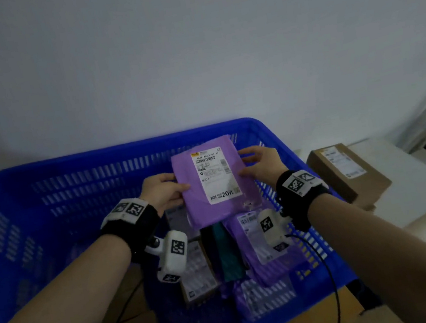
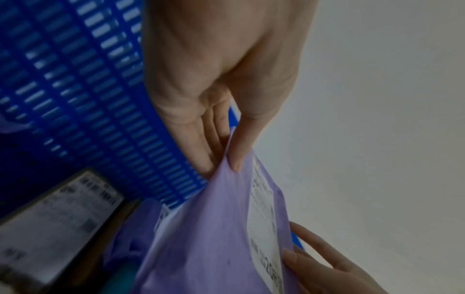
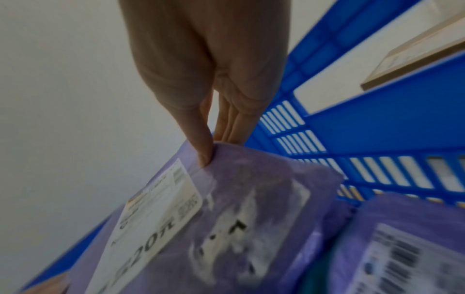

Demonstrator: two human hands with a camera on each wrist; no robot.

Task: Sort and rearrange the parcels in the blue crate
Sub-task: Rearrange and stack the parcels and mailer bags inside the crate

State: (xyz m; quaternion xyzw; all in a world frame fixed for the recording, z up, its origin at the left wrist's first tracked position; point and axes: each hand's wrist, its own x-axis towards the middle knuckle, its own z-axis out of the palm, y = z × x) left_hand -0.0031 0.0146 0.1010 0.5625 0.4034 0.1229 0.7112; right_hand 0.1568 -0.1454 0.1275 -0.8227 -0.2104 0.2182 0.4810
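I hold a flat purple mailer bag (image 1: pixel 198 191) with a white shipping label upright above the blue crate (image 1: pixel 75 183). My left hand (image 1: pixel 165 194) pinches its left edge, thumb on the front and fingers behind; the left wrist view shows that thumb (image 2: pixel 239 151) pressed on the purple mailer bag (image 2: pixel 214 228). On the right edge my right hand (image 1: pixel 258 165) pinches the same way, with the thumb (image 3: pixel 201 147) on the purple mailer bag (image 3: pixel 251 179). Below, in the crate, lie a second purple mailer (image 1: pixel 260 240), a dark teal parcel (image 1: pixel 228 254) and a labelled brown box (image 1: pixel 197 278).
A brown cardboard box (image 1: pixel 347 168) sits on a white surface (image 1: pixel 416 185) just right of the crate. The crate's left half shows bare blue floor (image 1: pixel 54 256). A plain wall (image 1: pixel 189 53) rises behind. A black cable (image 1: pixel 332 282) hangs from my right wrist.
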